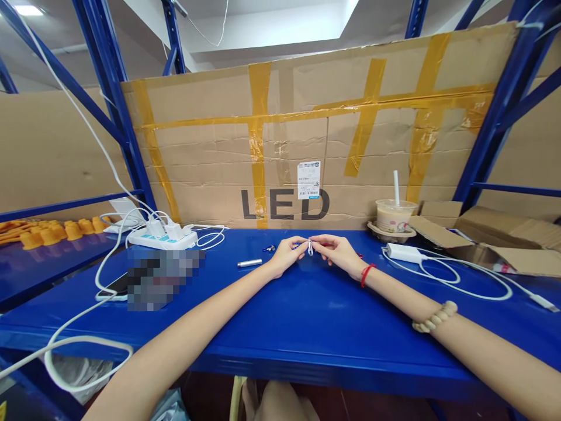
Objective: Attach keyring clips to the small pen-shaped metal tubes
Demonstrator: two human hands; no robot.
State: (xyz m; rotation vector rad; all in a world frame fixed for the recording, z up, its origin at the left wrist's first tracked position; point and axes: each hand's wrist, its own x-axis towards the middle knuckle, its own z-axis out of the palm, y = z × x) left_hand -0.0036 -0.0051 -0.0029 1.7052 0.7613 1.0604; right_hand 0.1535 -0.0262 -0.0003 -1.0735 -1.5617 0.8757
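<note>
A small shiny silver metal piece, looped like a clip (311, 248), is pinched between my two hands above the blue table (307, 327). My left hand (289, 255) holds it from the left with closed fingertips. From the other side my right hand (337, 252) grips it between thumb and forefinger. Its exact kind is too small to make out. To the left of my left hand lies a silver metal tube (249, 263). Just behind that hand are small dark blue and metal bits (269, 248). A little red thing shows partly behind my right hand.
A power strip (164, 237) with white cables and a phone (131, 278) lie on the left. On the right stand a drink cup with a straw (394, 216), a white charger with cable (405, 253) and an opened cardboard box (508, 240). Taped cardboard (210, 164) closes the back.
</note>
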